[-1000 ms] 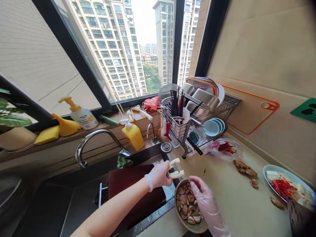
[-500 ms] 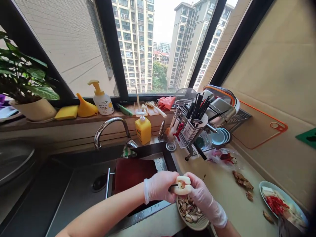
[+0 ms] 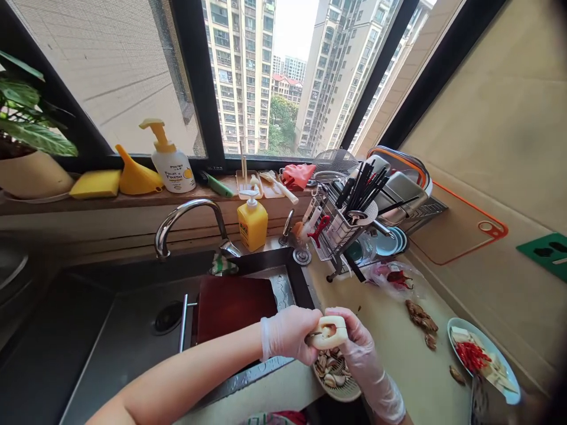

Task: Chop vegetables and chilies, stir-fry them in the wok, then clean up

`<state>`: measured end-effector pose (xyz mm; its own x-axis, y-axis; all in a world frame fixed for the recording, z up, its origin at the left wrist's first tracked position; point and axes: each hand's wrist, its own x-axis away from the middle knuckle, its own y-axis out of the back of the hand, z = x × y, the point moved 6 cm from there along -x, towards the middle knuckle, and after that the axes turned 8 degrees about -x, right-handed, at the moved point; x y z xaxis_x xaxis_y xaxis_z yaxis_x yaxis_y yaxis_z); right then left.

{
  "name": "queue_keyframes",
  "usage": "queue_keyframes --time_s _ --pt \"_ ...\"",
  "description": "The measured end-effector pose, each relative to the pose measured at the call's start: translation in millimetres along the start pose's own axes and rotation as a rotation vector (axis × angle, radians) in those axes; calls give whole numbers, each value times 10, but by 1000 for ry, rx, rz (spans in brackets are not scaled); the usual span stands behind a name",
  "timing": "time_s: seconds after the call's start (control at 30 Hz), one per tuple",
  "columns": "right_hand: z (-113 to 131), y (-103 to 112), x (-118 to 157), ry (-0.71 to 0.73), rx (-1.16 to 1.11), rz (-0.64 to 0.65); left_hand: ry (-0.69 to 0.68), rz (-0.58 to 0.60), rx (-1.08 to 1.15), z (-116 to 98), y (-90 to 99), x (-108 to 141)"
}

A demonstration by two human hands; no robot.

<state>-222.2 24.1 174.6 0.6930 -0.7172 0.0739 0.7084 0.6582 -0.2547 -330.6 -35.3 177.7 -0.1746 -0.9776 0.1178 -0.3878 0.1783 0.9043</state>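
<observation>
My left hand (image 3: 290, 333), in a clear glove, is closed on the left side of a cream ring-shaped tool (image 3: 339, 332) with an opening in its middle. My right hand (image 3: 361, 348), gloved too, grips the tool's right side. A small pale piece, perhaps a garlic clove, shows inside the opening beside a dark thin part. Just below both hands, a slotted basket (image 3: 343, 392) holds several garlic cloves (image 3: 330, 369). The hands partly cover the basket's upper edge.
Left of the hands lies a dark sink (image 3: 128, 336) with a red-brown board (image 3: 234, 307). A dish rack (image 3: 336, 236) with chopsticks stands behind. At right are ginger (image 3: 420, 316) and a plate (image 3: 509, 366) of cut food. A yellow bottle (image 3: 252, 224) stands behind the sink.
The view has shifted, so the counter and sill items appear further left. The ring-shaped tool is turned slightly, and its gap on the right looks narrower. Both hands keep their hold.
</observation>
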Motion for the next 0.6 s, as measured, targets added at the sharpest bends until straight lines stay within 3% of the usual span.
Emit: queue_keyframes --time_s 0.17,0.3,0.37,0.47,0.6 --pt "-57 -55 -30 -88 66 93 -34 13 10 -69 -76 -4" --pt "-215 62 -183 -163 -20 -43 52 -77 66 79 -64 -103" --pt "-257 206 -237 -152 -75 -146 151 -175 123 258 86 -203" --pt "-299 477 -205 -123 -123 -273 355 -323 121 586 463 -400" --pt "-498 774 -31 -159 -80 -312 435 -378 32 833 886 -783"
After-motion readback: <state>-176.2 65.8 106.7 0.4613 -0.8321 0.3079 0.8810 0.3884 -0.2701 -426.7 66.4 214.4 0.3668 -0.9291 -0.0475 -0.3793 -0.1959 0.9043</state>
